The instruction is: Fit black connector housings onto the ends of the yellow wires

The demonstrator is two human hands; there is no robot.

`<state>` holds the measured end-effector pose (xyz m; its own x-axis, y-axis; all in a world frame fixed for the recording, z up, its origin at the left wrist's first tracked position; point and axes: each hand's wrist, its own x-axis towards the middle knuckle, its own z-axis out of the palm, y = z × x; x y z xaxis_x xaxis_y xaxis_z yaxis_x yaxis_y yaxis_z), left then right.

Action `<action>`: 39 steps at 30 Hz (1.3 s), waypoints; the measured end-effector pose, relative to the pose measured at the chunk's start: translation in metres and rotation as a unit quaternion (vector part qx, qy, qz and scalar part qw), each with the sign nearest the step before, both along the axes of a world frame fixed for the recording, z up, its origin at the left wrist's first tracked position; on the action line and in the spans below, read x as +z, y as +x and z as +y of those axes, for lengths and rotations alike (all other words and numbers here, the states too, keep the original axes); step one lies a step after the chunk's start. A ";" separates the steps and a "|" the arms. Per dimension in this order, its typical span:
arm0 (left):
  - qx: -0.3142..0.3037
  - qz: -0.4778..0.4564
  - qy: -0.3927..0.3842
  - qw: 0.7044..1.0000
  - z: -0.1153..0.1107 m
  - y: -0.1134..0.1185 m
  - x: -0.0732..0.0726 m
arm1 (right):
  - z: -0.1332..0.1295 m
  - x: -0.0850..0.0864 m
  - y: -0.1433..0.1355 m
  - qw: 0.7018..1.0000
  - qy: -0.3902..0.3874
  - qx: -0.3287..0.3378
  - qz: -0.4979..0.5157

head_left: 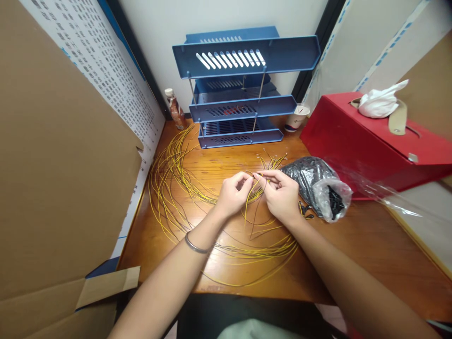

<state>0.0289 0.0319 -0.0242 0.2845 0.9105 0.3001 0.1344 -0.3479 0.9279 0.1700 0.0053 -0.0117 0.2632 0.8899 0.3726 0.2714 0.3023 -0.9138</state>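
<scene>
My left hand and my right hand meet fingertip to fingertip above the table, both closed in a pinch. A tiny dark piece shows where the fingertips come together, too small to name. From my right fingers a thin yellow wire hangs down in a curve. What my left fingertips grip is hidden. Around and beneath both hands lies a large loose coil of yellow and dark wires, with several tipped ends fanned out behind my right hand. Small loose black parts lie beside my right wrist.
A clear plastic bag of black parts lies open right of my hands. Behind stand a blue tiered tray, a bottle and a paper cup. A red box carrying tissue is at right; cardboard walls the left.
</scene>
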 end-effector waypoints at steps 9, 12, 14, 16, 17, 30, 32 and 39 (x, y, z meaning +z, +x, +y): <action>-0.001 -0.022 -0.005 1.000 -0.001 0.002 0.002 | 0.000 0.002 -0.003 0.998 0.006 0.042 0.053; -0.005 -0.037 -0.007 0.999 -0.001 0.002 0.001 | 0.001 0.003 -0.003 0.995 0.016 0.054 0.078; -0.012 -0.043 -0.013 0.999 -0.001 0.002 0.001 | 0.001 0.004 -0.003 0.995 0.017 0.055 0.085; -0.015 -0.044 -0.016 0.999 -0.001 0.002 0.001 | 0.001 0.004 -0.003 0.994 0.015 0.051 0.093; -0.015 -0.045 -0.016 0.999 -0.001 0.002 0.001 | 0.002 0.004 -0.003 0.994 0.014 0.047 0.098; -0.010 -0.046 0.017 0.999 -0.004 0.002 0.005 | -0.002 0.007 -0.004 0.996 0.036 0.060 0.047; -0.003 -0.049 0.022 0.999 -0.004 0.002 0.005 | -0.002 0.006 -0.004 0.997 0.036 0.054 0.034; 0.013 -0.044 0.017 0.999 -0.004 0.002 0.005 | -0.003 0.007 -0.006 0.997 0.055 0.012 0.043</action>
